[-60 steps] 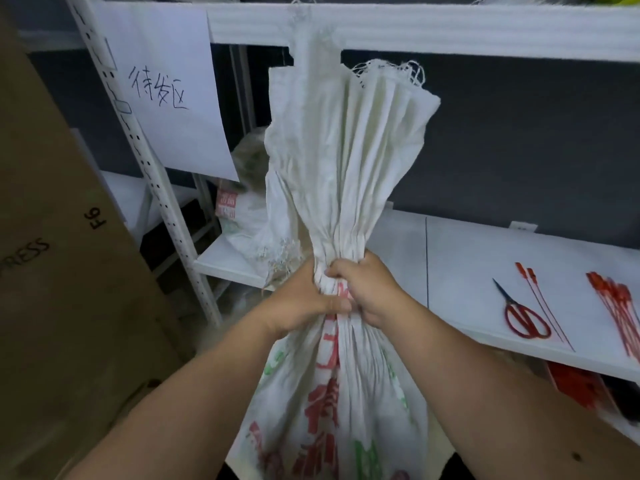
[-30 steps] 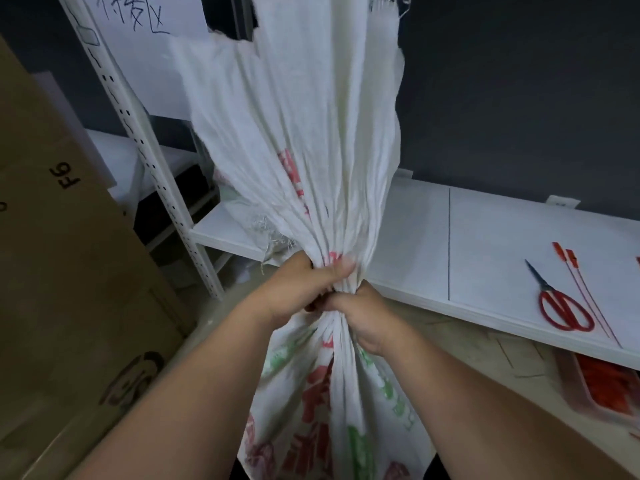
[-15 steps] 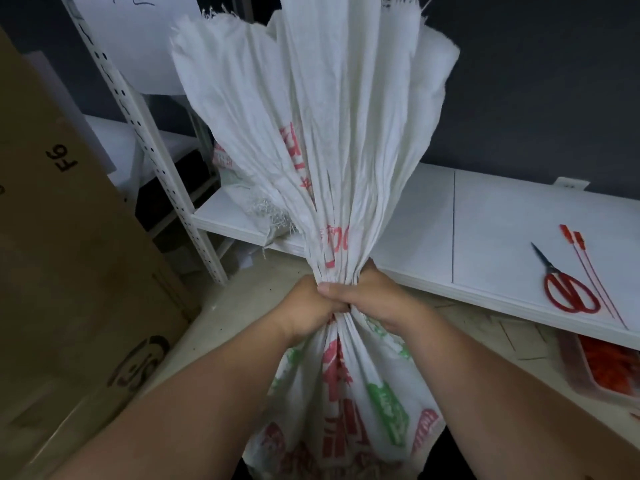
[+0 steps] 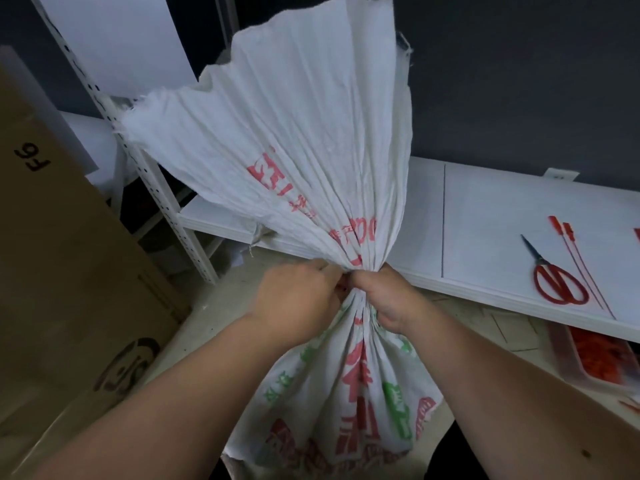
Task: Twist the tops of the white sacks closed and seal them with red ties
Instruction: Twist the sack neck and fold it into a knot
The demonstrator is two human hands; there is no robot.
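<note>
Both fists, left hand (image 4: 298,299) and right hand (image 4: 384,299), clenched round gathered neck of white woven sack (image 4: 294,161); twisting step. Next: fetch red plastic tie (image 4: 585,268) near white shelf (image 4: 485,216) right edge.

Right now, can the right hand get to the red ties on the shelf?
Probably, once freed. The right hand grips the sack neck with the left hand. The red ties lie uncovered on the shelf beside the scissors, with nothing between.

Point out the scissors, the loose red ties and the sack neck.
scissors (image 4: 557,284), head view, on the red handles.
red ties (image 4: 585,271), head view, on a thin strand.
sack neck (image 4: 358,268), head view, bunched fabric just above both hands.
</note>
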